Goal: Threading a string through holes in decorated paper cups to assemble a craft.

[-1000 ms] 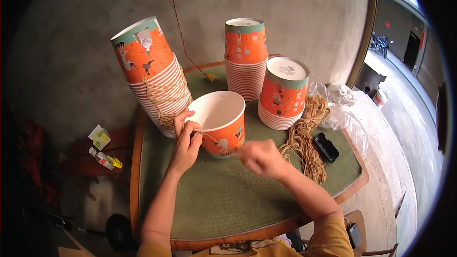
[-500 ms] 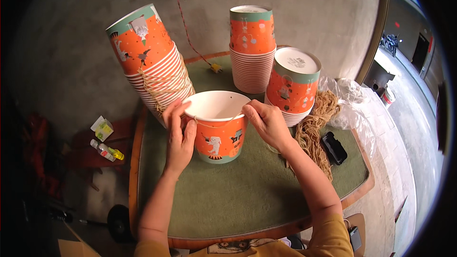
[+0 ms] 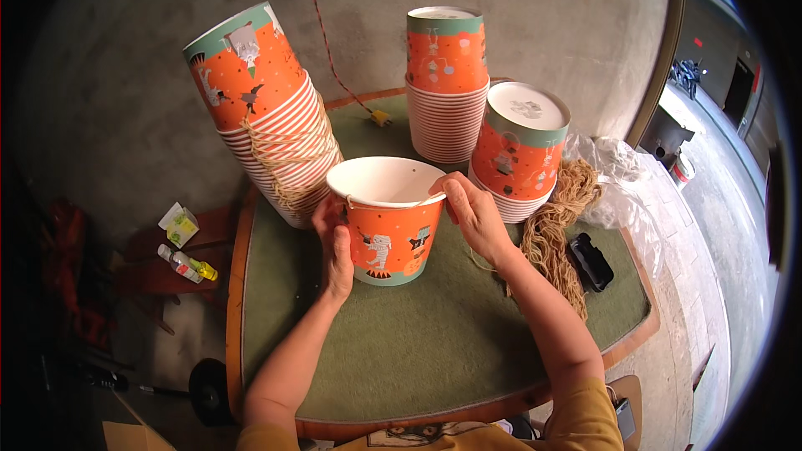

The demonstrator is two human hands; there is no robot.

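Observation:
An orange paper bucket (image 3: pixel 389 242) with a white inside and a green band at its base stands upright in front of me. My left hand (image 3: pixel 334 249) is closed round its left side, with some fingers hidden behind the wall. At the right rim, my right hand (image 3: pixel 473 215) pinches a thin tan cord (image 3: pixel 393 205). The cord runs just below the front rim, from a spot near the left side to my right fingertips. Beside my right forearm lies a bundle of tan cords (image 3: pixel 555 238).
Upside-down bucket stacks stand behind: a leaning, cord-wrapped stack (image 3: pixel 271 108) at left, a tall stack (image 3: pixel 447 83) and a shorter one (image 3: pixel 518 150). A black case (image 3: pixel 590 261) and clear plastic bag (image 3: pixel 622 175) lie at right. The green table (image 3: pixel 393 359) has a wooden edge.
My left hand has slid down from the rim to the bucket's side. The cord along the front rim looks straighter, and my right hand has shifted slightly to the right.

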